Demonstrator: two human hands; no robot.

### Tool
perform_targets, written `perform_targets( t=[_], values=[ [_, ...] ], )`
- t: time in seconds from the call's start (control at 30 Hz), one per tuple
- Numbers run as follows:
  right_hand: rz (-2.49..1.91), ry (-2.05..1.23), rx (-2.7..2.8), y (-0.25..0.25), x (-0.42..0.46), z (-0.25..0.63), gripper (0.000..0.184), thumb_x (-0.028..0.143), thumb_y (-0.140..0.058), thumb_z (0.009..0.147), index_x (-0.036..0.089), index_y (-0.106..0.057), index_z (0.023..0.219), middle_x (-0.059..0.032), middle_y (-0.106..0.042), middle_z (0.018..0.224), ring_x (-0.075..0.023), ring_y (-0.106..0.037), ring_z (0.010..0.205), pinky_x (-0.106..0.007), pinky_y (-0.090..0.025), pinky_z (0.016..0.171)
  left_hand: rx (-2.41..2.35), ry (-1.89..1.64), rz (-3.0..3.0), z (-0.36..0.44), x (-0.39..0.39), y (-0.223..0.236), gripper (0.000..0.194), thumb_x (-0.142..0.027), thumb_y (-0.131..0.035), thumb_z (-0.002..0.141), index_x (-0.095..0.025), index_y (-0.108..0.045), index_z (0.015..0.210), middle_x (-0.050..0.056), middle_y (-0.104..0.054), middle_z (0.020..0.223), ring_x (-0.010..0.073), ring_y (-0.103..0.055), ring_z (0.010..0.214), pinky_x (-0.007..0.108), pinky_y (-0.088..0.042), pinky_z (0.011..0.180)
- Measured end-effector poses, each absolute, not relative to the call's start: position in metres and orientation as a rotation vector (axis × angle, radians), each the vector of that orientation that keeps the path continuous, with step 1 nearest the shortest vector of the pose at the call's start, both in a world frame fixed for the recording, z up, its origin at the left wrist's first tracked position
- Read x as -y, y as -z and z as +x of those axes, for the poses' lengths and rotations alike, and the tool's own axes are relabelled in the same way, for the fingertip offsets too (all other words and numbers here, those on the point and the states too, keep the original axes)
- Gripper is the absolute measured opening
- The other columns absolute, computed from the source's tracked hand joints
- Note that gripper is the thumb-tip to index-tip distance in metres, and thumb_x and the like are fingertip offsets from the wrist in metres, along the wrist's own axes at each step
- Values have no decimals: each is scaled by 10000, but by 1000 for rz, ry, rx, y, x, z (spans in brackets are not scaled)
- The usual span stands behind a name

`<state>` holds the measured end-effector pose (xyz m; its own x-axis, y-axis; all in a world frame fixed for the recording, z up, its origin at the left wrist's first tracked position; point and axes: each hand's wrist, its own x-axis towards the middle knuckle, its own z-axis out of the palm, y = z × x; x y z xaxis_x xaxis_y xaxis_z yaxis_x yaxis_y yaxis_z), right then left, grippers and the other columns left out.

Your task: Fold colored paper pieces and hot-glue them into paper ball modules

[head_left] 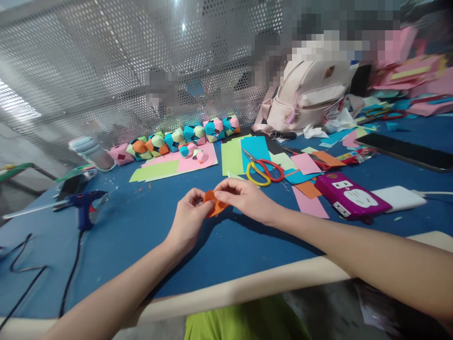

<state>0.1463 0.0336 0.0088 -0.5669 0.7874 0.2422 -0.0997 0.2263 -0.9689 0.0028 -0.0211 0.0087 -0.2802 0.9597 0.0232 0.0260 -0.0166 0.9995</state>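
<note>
1. Between the two hands, above the middle of the blue-topped bench (123,236) and nearer its pale front edge than the row behind, is a small orange piece of bent paper (216,208).
2. The left hand (187,215) is closed in a pinch on its left side; the right hand (246,198) pinches its upper right part, thumb against fingers.
3. As for progress, the orange piece has been bent into raised, curved parts, but looks loose and open, so its shaping seems unfinished. How many folds it has is hidden by the fingers.
4. Toward the back edge, a row of multicoloured folded-paper balls (175,140) looks complete. Flat lime-green paper sheets (231,158) lie unfolded, just beside scissors with yellow and red handles (258,174).
5. One narrow raised part of the orange piece points toward the back edge; its broader part faces the front edge and spreads rightward. Its long axis seems slanted across the bench, though the fingers make this uncertain.
</note>
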Motion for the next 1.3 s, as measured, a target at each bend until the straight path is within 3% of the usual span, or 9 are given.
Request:
perform_targets(
  t=[0.2, 0.27, 0.37, 0.6, 0.7, 0.8, 1.3],
  values=[
    [-668, -1569, 1742, -11, -30, 145, 161, 260, -651, 731, 153, -585, 831, 11, -605, 732, -117, -569, 660, -258, -450, 633, -1422, -1399, 1103, 4, 21, -10, 203, -181, -695, 606, -159, -497, 642, -51, -536, 557, 72, -466, 538, 194, -361, 526],
    [-641, -1555, 1740, -11, -30, 147, 179, 336, -617, 777, 160, -588, 797, 14, -596, 718, -113, -551, 658, -255, -433, 639, -1413, -1405, 1100, 3, 21, -10, 204, -187, -693, 606, -161, -494, 644, -56, -530, 552, 69, -458, 531, 192, -354, 522],
    [-639, -1560, 1681, -11, -33, 148, 352, 475, -505, 849, 164, -579, 700, 7, -580, 701, -110, -515, 658, -256, -404, 654, -1417, -1391, 1106, 2, 21, -10, 197, -193, -686, 612, -163, -494, 646, -58, -529, 551, 68, -456, 523, 192, -346, 517],
    [-627, -1961, 1398, -5, -42, 147, 481, 585, -489, 810, 153, -615, 642, -14, -599, 646, -115, -517, 627, -249, -392, 612, -1386, -1392, 1051, 3, 21, -10, 207, -187, -691, 600, -168, -491, 652, -49, -553, 573, 79, -493, 538, 196, -372, 526],
    [-698, -1874, 1428, -5, -42, 146, 297, 438, -664, 725, 147, -637, 672, 14, -592, 636, -92, -500, 596, -234, -381, 595, -1396, -1375, 1052, 4, 21, -11, 198, -189, -697, 596, -160, -508, 649, -45, -555, 572, 76, -496, 537, 192, -372, 527],
    [-709, -1773, 1546, -6, -39, 146, 186, 310, -704, 690, 144, -671, 766, 11, -629, 707, -97, -541, 653, -245, -418, 658, -1412, -1351, 1065, 4, 21, -12, 189, -188, -701, 598, -154, -522, 649, -37, -565, 578, 82, -516, 546, 198, -388, 540],
    [-665, -1083, 2023, -7, -35, 152, 144, 202, -544, 833, 152, -671, 788, -17, -665, 775, -124, -573, 705, -265, -459, 661, -1377, -1283, 1087, 5, 22, -11, 209, -195, -707, 601, -160, -506, 645, -34, -585, 592, 87, -535, 566, 203, -419, 563]
  ],
)
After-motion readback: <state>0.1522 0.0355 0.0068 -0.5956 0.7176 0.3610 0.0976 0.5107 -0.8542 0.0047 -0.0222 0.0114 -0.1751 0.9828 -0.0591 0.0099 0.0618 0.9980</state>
